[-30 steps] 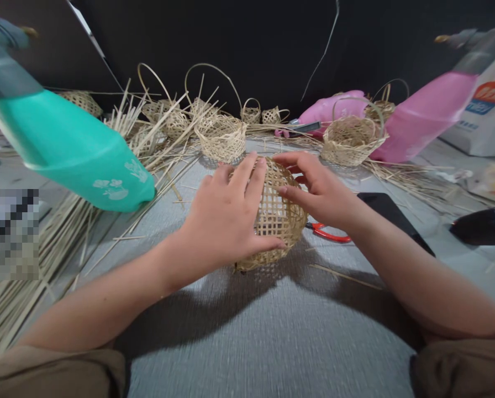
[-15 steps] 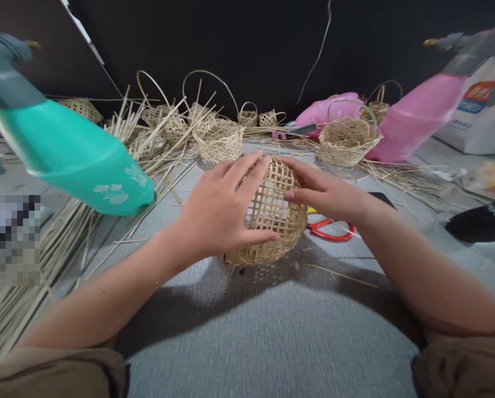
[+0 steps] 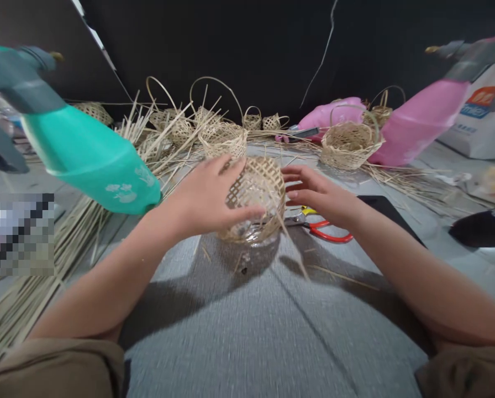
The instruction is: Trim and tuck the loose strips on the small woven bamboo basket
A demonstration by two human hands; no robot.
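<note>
A small woven bamboo basket [image 3: 261,185] is tilted a little above the grey table, its mesh blurred by motion. My left hand [image 3: 206,199] grips its left side, with the thumb across the front and the fingers over the top. A loose strip [image 3: 294,246] dangles from the basket's lower right. My right hand [image 3: 322,193] is at the right edge with fingers spread and slightly curled; whether the fingertips touch the weave I cannot tell. Red-handled scissors [image 3: 330,235] lie below my right hand, beside a yellow-handled tool [image 3: 308,210] partly hidden by it.
A teal spray bottle [image 3: 102,166] leans at left above a bundle of bamboo strips [image 3: 36,282]. Finished baskets [image 3: 222,138] and another handled basket [image 3: 349,145] stand at the back. A pink spray bottle [image 3: 421,124] and a black flat object [image 3: 390,215] are at right.
The basket has turned and shifted left, with a loose strip now showing at its lower right. My right hand has come off its top to the right edge.
</note>
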